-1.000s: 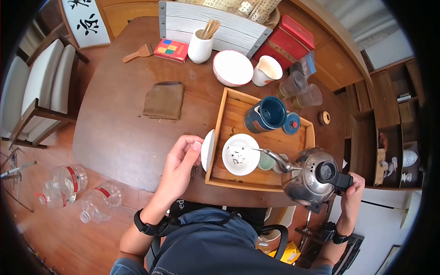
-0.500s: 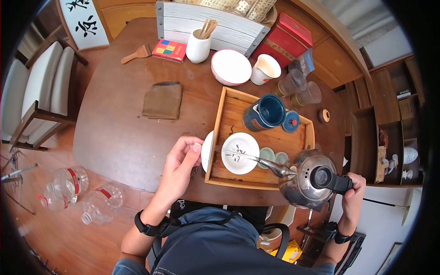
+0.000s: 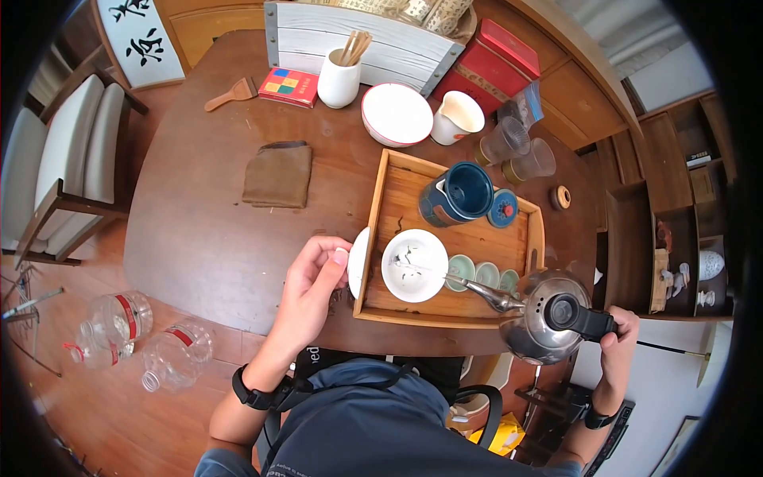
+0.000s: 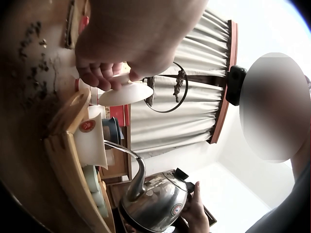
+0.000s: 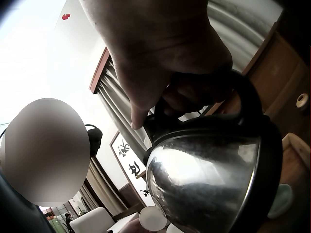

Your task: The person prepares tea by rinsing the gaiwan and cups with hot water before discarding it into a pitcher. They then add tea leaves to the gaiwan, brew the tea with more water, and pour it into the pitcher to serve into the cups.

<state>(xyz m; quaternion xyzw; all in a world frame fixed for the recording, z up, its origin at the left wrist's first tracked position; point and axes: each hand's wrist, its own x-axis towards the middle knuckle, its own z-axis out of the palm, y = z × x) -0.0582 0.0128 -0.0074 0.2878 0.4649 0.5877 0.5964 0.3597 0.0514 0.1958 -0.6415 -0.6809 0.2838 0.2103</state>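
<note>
On the wooden tray (image 3: 421,319), the gaiwan (image 3: 413,290) is seemingly still being filled, though the right grip (image 3: 620,342), curled round the kettle handle (image 3: 594,324), has drawn the spout (image 3: 493,296) back slightly, while the left grip (image 3: 311,290) pinches the lid (image 3: 360,266).

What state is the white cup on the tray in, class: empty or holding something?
Holding something: dark, leaf-like bits show inside the white cup. How full it is, the pictures do not tell.

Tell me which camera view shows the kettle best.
The left wrist view: the kettle appears side-on, with its long curved spout. The head view shows it from above; the right wrist view shows body and handle close up, without the spout.
</note>
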